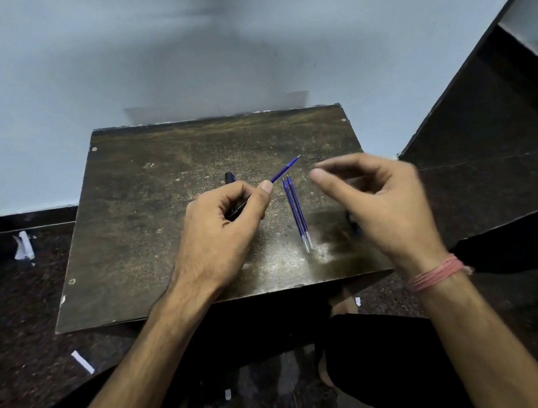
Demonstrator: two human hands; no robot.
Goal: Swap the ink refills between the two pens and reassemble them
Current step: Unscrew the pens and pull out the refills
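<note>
Mid-task, disassembly stage by the look of it. Left hand (225,220) grips a black pen barrel (230,178), fingers curled round it, thumb up near the front. A blue refill (285,168) sticks out of the barrel toward far right, tip pointing away from the person; cannot tell if it is going in or coming out. Just right of that hand, two more blue refills (297,213) lie flat on the table (132,223), side by side and touching or nearly so, tips far, clear ends near. They sit between the two hands, untouched.

Right hand (377,195) hovers above the table, slightly blurred, fingers loosely curled, thumb and forefinger apart and holding nothing; its fingertips point left toward the sticking-out refill, near but not touching. A dark object (352,223) shows partly under the right hand's palm, probably a pen part; too hidden to tell.

Judgement: refills are out or partly out, none visibly swapped, no pen reassembled. Left to do: seat the refills in the opposite barrels and close both pens. Three refills visible, so which belongs where is unclear.
</note>
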